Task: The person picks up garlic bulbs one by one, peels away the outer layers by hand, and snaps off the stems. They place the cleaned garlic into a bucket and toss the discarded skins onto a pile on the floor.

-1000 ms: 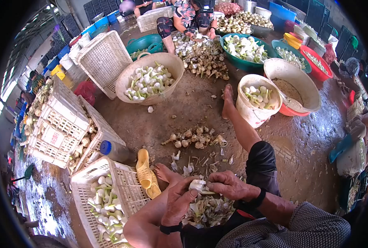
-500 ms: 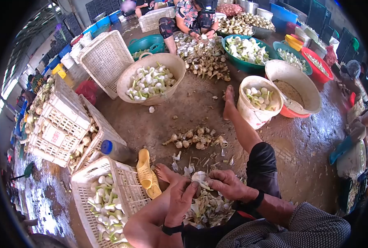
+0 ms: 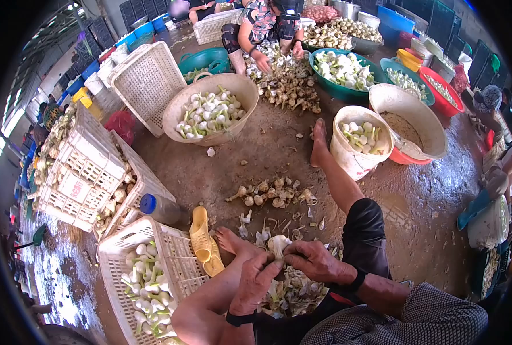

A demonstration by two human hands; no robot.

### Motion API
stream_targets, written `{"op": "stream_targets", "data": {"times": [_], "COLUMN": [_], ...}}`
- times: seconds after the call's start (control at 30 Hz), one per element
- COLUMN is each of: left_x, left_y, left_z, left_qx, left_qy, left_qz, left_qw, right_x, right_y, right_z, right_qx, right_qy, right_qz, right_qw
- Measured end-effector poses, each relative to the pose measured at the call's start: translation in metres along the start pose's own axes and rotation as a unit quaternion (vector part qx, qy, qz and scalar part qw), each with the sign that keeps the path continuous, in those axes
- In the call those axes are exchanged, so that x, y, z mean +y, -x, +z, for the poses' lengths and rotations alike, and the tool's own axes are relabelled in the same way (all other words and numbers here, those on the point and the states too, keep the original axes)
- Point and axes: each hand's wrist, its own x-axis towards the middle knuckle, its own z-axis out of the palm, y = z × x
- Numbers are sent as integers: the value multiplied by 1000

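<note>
A whitish garlic bulb (image 3: 278, 244) is held between my two hands, its head pointing up and away from me. My left hand (image 3: 256, 282) pinches its lower end with thumb and fingers. From the right, my right hand (image 3: 320, 263) has closed fingers on the neck and loose skin; the exact fingertip contact is partly hidden. Below both hands lies a heap of papery garlic skins (image 3: 296, 293). Just beyond them, a small pile of unpeeled garlic (image 3: 274, 193) rests on the floor.
At left, a white crate (image 3: 181, 261) holds cleaned garlic, beside yellow slippers (image 3: 200, 233) and a blue-capped jar (image 3: 161, 208). A garlic-filled basin (image 3: 244, 118) and bucket (image 3: 353, 164) stand ahead. A co-worker (image 3: 262, 29) sits behind another garlic pile (image 3: 293, 92).
The bulb has turned more upright in my fingers, and my right hand has shifted its grip to the neck. The co-worker's hands have moved apart.
</note>
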Motion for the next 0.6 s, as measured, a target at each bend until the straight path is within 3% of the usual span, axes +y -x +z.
{"op": "stream_targets", "data": {"times": [0.6], "left_x": [-19], "left_y": [-6], "left_z": [5], "left_qx": [31], "left_qy": [-79], "left_qz": [41], "left_qw": [996], "right_x": [15], "right_y": [-1], "right_z": [10], "right_qx": [67], "right_qy": [119], "right_qz": [-104], "right_qw": [985]}}
